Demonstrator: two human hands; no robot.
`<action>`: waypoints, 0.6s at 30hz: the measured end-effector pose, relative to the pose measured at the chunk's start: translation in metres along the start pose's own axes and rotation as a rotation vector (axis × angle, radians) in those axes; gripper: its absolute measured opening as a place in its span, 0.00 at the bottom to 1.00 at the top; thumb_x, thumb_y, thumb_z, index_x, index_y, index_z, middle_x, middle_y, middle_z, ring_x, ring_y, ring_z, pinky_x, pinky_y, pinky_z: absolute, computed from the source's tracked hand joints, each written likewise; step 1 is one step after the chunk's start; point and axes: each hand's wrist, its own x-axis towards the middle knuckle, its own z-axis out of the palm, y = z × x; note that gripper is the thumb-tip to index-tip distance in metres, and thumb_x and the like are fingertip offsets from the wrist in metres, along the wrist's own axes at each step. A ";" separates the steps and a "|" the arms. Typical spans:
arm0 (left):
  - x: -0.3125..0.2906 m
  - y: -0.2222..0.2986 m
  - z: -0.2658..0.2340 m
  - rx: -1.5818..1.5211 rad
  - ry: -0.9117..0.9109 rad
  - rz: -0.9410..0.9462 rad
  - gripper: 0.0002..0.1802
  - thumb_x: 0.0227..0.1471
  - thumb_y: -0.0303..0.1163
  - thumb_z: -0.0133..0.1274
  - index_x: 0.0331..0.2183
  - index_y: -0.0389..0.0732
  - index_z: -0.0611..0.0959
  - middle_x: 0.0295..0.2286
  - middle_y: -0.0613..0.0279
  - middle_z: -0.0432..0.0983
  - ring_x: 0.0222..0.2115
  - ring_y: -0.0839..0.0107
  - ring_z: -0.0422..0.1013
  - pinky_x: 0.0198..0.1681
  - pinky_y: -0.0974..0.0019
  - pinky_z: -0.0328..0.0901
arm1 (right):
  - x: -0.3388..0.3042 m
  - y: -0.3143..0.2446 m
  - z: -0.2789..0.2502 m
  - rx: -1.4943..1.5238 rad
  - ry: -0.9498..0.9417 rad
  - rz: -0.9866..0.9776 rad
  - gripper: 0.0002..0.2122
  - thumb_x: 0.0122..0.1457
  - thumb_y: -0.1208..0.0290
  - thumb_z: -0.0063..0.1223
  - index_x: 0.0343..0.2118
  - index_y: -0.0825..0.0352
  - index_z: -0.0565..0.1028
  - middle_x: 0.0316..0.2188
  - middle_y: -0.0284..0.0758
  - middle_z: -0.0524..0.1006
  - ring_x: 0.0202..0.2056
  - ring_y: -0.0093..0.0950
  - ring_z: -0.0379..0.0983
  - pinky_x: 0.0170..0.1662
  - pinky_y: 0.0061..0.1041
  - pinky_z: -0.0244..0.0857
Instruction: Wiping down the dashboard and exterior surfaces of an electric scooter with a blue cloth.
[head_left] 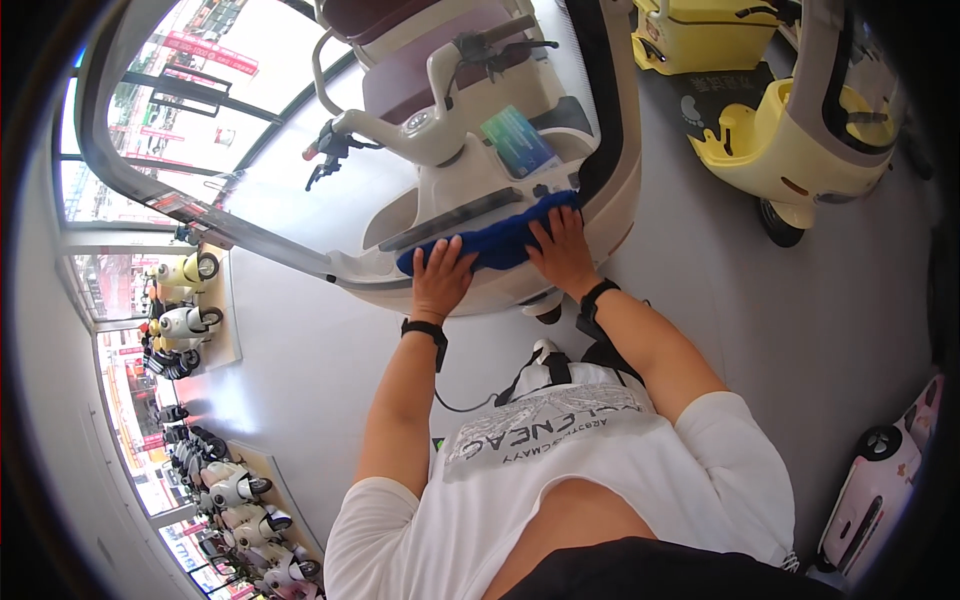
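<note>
A blue cloth [492,240] lies bunched in a long strip across the lower edge of a curved clear windshield [440,215]. The windshield belongs to a cream three-wheeler or scooter [585,245] in front of me. My left hand [441,283] presses on the cloth's left end, fingers stretched out over its edge. On the right part of the cloth rests my right hand [564,256], its fingers spread and lying flat. Both palms bear against the vehicle's front. Through the windshield show the handlebar [430,130] and a blue-green printed card or booklet [520,142].
A yellow vehicle [780,150] stands on the grey floor at right, and a pink one [875,490] at lower right. Several scooters [240,490] line the windows at left. A dark cable [465,408] hangs near my waist.
</note>
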 end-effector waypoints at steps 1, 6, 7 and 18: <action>-0.018 0.006 0.004 -0.016 -0.056 -0.022 0.20 0.46 0.43 0.56 0.44 0.64 0.80 0.58 0.70 0.61 0.62 0.66 0.51 0.63 0.44 0.42 | -0.011 0.003 0.007 -0.004 -0.017 -0.034 0.24 0.55 0.60 0.55 0.55 0.59 0.69 0.54 0.50 0.63 0.56 0.52 0.57 0.60 0.56 0.49; -0.029 0.022 -0.003 -0.141 -0.139 -0.083 0.19 0.43 0.37 0.58 0.42 0.60 0.82 0.52 0.64 0.67 0.55 0.60 0.61 0.60 0.41 0.47 | -0.030 -0.001 0.019 -0.069 -0.043 -0.085 0.24 0.57 0.59 0.53 0.56 0.57 0.68 0.55 0.49 0.62 0.56 0.53 0.56 0.59 0.58 0.48; -0.025 0.019 -0.004 -0.151 -0.140 -0.076 0.20 0.42 0.37 0.59 0.42 0.60 0.82 0.52 0.64 0.67 0.54 0.61 0.62 0.60 0.41 0.48 | -0.029 -0.002 0.021 -0.089 -0.014 -0.072 0.25 0.56 0.58 0.53 0.57 0.56 0.67 0.56 0.49 0.61 0.57 0.53 0.55 0.59 0.59 0.47; 0.015 -0.135 -0.053 0.044 0.165 -0.208 0.23 0.47 0.43 0.57 0.47 0.74 0.78 0.60 0.57 0.58 0.63 0.55 0.48 0.66 0.40 0.26 | 0.130 -0.081 -0.039 -0.055 0.233 -0.277 0.34 0.50 0.58 0.58 0.63 0.46 0.61 0.64 0.42 0.53 0.64 0.51 0.45 0.62 0.60 0.38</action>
